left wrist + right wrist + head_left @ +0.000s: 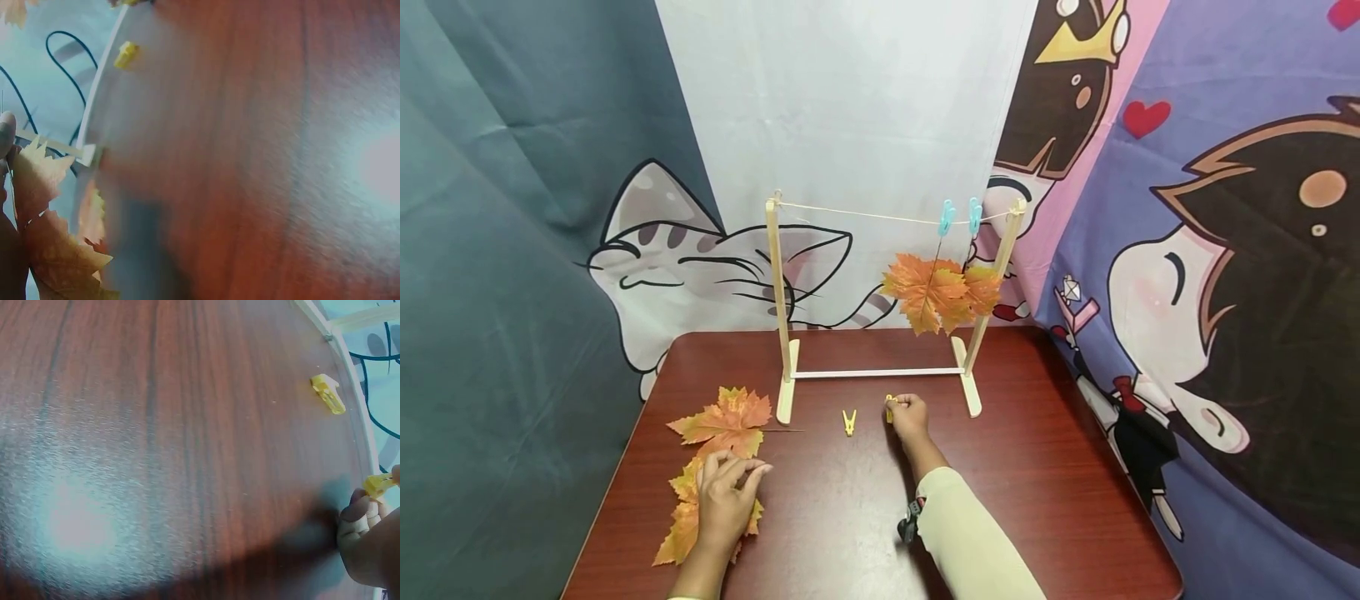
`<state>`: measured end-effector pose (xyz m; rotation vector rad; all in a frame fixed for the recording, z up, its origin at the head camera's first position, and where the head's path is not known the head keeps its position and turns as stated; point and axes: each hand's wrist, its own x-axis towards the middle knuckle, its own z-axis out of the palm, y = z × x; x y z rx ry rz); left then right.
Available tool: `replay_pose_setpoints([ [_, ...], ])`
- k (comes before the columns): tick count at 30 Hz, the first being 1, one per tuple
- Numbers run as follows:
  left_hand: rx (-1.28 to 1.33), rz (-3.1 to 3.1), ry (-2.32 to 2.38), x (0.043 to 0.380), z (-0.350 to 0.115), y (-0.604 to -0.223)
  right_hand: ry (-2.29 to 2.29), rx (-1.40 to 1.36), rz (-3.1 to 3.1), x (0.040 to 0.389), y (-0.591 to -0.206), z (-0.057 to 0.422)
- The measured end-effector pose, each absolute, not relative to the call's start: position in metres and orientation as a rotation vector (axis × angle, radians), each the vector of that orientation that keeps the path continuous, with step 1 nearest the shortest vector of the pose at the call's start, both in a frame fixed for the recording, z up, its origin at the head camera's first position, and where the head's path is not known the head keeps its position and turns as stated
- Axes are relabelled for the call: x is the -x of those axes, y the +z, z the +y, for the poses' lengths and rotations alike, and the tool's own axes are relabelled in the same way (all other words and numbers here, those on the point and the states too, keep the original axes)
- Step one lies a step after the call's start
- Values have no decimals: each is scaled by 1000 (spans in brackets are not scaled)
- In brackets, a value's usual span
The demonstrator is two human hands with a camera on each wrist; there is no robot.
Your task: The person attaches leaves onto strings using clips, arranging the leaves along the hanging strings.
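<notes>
- Together, a person's two bare hands work at a reddish-brown tabletop (1037,467), a scene that only the head view takes in whole.
- The right hand (912,419) pinches a yellow clothespin (378,484) between thumb and fingers, in front of a wooden stand (778,283); the right wrist view brings that grip close, while the head view leaves it small and partly covered.
- The left hand (722,500) is over the lower leaf (683,533), hiding much of it from the head view. The left wrist view, where just the hand's edge shows, reveals fingertips pinching the leaf's thin stem.
- A loose yellow clothespin (849,423) lies on the tabletop left of the pinched one, visible in all three views.
- The upper leaf (730,421), orange and yellow, lies just beyond the left hand in the head view, its stem pointing right.
- Only the head view gives the string (865,215) between the stand's posts, where two blue clothespins (946,218) hold hanging leaves (928,292) near the right post.
</notes>
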<state>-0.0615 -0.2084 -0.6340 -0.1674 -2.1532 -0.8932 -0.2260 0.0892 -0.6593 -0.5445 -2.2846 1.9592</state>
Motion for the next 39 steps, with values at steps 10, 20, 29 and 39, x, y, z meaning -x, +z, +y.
replay_pose_setpoints([
  [10,158,-2079,-966,73,-190,-601,2055,499,-2269,229,-642,96],
  [20,39,-2040,-1076,89,-166,-569,1890,296,-2279,240,-612,94],
  [29,7,-1954,-1129,107,-145,-544,2033,238,-2137,247,-574,90],
  [39,-17,-1940,-1183,138,-121,-524,1970,156,-2154,253,-541,88],
])
